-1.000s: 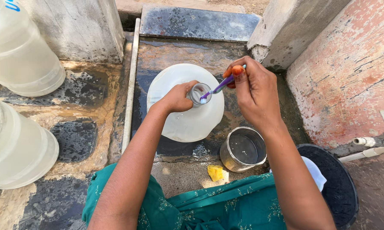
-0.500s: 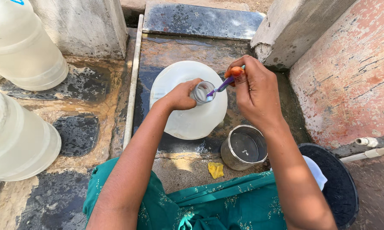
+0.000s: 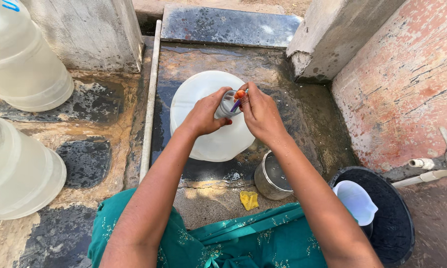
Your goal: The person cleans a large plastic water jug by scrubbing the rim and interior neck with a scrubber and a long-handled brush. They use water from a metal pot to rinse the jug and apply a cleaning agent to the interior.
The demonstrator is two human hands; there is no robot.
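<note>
the wet stone floor (image 3: pixel 193 54) fills the middle, hemmed by concrete blocks at the far corners and a red wall on the right. two big pale jugs (image 3: pixel 20 59) stand at the floor's left edge, well apart from the hands. a third jug (image 3: pixel 208 139), white and translucent, stands upright at the floor's centre, just right of a thin white pipe (image 3: pixel 149 104) that runs front to back. a black tub (image 3: pixel 387 218) sits at the near right corner with a white scoop (image 3: pixel 355 201) in it. a steel pot (image 3: pixel 273 176) stands near the jug's right side, and a small yellow scrap (image 3: pixel 249 200) lies on the floor beside the pot.

the left hand (image 3: pixel 203 114) is clenched around the jug's neck (image 3: pixel 227 103), fingers wrapped on it. the right hand (image 3: pixel 260 116) pinches a brush (image 3: pixel 238 97) with an orange and purple handle, its head down in the mouth.

the jug looks stiff but thin-walled, wet and so likely slippery; how full it is i cannot tell, so its weight is uncertain. the neck seems the surest grip, being narrow and ridged. the brush is light and rigid, best held near its top.
</note>
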